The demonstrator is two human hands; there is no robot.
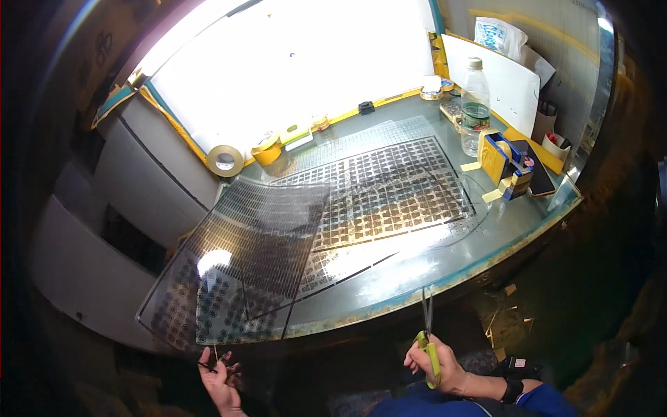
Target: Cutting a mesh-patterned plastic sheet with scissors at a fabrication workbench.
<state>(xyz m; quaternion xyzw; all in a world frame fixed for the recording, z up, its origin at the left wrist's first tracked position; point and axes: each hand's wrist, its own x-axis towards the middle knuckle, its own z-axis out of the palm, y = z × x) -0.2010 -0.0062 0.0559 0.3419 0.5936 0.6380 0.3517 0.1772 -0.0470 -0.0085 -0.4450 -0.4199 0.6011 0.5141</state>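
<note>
**Scissors and a small dark piece held below the bench edge**

A glass-topped bench (445, 267) with a worn blue-green rim fills the middle of the view, lit from behind by a bright white window; on it lie large clear plastic sheets (264, 250) printed with rows of small dark shapes, one overhanging the near left corner, another flat sheet (389, 187) further back; a clear plastic water bottle (475, 104) stands upright at the far right, just beside a blue and yellow tape dispenser (506, 165); a beige roll of tape (225, 160) stands on edge at the far left, near a yellow roll (267, 149).

Below the near edge, the right hand (436, 365) is closed around the yellow-green handles of a pair of scissors (427, 326), whose thin blades point up toward the rim and look nearly together; the left hand (219, 379) is turned palm up, fingers curled, pinching a small dark cut piece (208, 363), well apart from the scissors.
</note>
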